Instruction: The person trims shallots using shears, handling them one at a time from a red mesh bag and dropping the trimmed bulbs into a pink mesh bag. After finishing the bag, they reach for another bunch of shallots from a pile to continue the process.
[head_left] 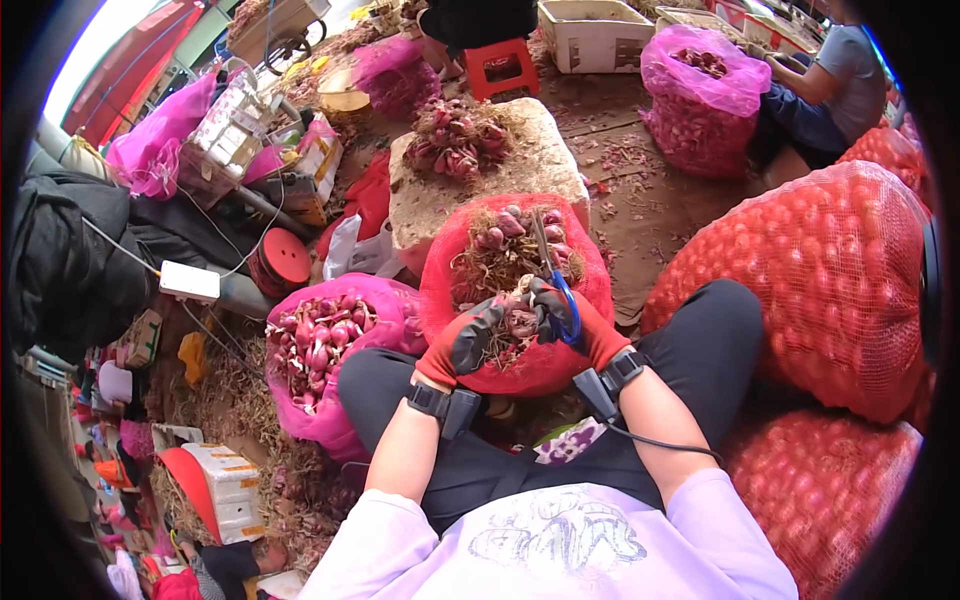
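Both my hands wear red gloves with dark grey fingers, over an open red mesh bag (597, 265) between my knees. My right hand (582, 322) is closed around blue-handled scissors (543, 245), whose blades point away from me over the bag. Closed fingers of my left hand (470, 338) hold the near side of a small bunch of shallots (519, 318), with dry roots or stalks on it. The right fingertips meet the bunch from the other side. More shallots with dry stalks (500, 240) fill the bag beyond my hands.
A pale block (555, 160) carries a shallot heap (460, 140) straight ahead. Left of my knee stands a pink mesh bag of shallots (318, 335). Large full red mesh sacks (800, 280) crowd my right. A seated person (845, 75) works at another pink bag (700, 110), far right.
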